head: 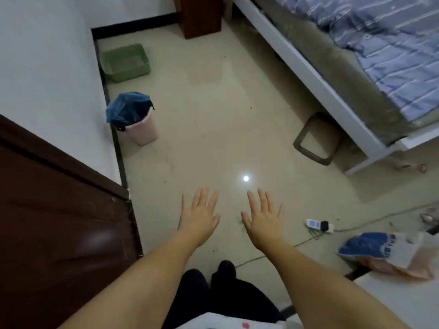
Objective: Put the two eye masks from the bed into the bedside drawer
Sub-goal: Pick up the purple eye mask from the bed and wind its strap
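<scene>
Our left hand (199, 216) and right hand (263, 216) hover spread and empty; no eye masks visible on the bed (370, 55). Likely soft, light; we'd pinch the fabric.

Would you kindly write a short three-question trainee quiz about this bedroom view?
1. True or false: the left hand and right hand are both open and hold nothing.
2. Which bin liner colour shows? A) blue B) red C) white
3. Fill in: the green basket sits on the floor by the ____.

Key: 1. True. 2. A. 3. wall. Note that no eye mask is visible on the part of the bed that shows, and no drawer is clearly in view.
</scene>
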Action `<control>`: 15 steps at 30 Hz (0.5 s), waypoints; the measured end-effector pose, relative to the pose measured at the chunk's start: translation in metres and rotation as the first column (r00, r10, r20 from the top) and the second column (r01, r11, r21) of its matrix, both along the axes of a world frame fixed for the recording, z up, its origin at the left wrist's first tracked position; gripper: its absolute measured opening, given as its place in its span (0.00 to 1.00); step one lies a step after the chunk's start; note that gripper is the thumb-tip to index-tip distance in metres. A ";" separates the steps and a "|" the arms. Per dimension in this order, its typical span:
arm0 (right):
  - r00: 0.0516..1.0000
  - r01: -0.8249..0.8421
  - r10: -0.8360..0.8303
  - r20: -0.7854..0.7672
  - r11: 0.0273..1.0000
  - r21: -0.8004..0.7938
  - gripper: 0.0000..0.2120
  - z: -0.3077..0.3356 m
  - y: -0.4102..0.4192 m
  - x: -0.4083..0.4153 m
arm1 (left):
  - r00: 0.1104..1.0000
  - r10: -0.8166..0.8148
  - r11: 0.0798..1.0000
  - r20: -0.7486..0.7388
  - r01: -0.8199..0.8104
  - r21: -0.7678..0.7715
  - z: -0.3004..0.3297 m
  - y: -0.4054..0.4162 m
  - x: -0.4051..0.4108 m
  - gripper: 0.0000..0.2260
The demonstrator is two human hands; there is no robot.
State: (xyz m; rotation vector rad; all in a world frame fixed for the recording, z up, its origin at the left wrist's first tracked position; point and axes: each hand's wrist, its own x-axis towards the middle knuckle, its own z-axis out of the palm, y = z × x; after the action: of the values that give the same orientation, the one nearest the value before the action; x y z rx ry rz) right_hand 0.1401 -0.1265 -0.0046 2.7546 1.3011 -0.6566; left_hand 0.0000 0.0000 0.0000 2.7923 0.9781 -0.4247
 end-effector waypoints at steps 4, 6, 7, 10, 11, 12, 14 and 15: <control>1.000 -0.017 0.018 0.004 0.998 -0.052 0.29 -0.013 0.010 0.014 | 0.999 0.045 0.999 -0.024 -0.045 -0.004 -0.010 0.007 0.011 0.29; 0.999 -0.035 0.035 0.015 0.998 -0.055 0.29 -0.013 0.026 0.030 | 0.999 0.055 0.998 0.001 -0.055 -0.024 -0.008 0.023 0.026 0.29; 0.999 -0.042 0.043 0.028 0.998 -0.049 0.29 -0.012 0.039 0.040 | 0.998 0.066 0.998 0.021 -0.065 -0.019 -0.007 0.035 0.036 0.29; 0.998 -0.050 0.051 0.041 0.999 -0.021 0.29 -0.011 0.088 0.077 | 0.989 0.135 0.991 0.064 -0.134 -0.011 -0.005 0.083 0.070 0.29; 0.998 -0.050 0.050 0.048 0.999 -0.008 0.29 -0.011 0.107 0.091 | 0.985 0.152 0.988 0.080 -0.152 -0.008 -0.005 0.102 0.083 0.29; 0.997 -0.046 0.046 0.056 0.999 -0.003 0.28 -0.011 0.128 0.105 | 0.984 0.156 0.988 0.090 -0.156 -0.001 -0.005 0.122 0.097 0.29; 0.997 -0.024 0.024 0.068 1.000 0.003 0.28 -0.009 0.171 0.138 | 0.982 0.147 0.989 0.118 -0.149 0.003 -0.003 0.166 0.127 0.29; 0.998 -0.006 0.006 0.070 1.000 0.003 0.28 -0.006 0.192 0.153 | 0.982 0.140 0.990 0.128 -0.141 0.000 -0.001 0.189 0.142 0.29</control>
State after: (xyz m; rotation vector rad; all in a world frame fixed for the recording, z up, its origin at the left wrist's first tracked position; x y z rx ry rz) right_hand 0.2934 0.0655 -0.0109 2.7478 1.2968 -0.5530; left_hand 0.1424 0.1886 -0.0008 2.6968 1.1401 -0.2197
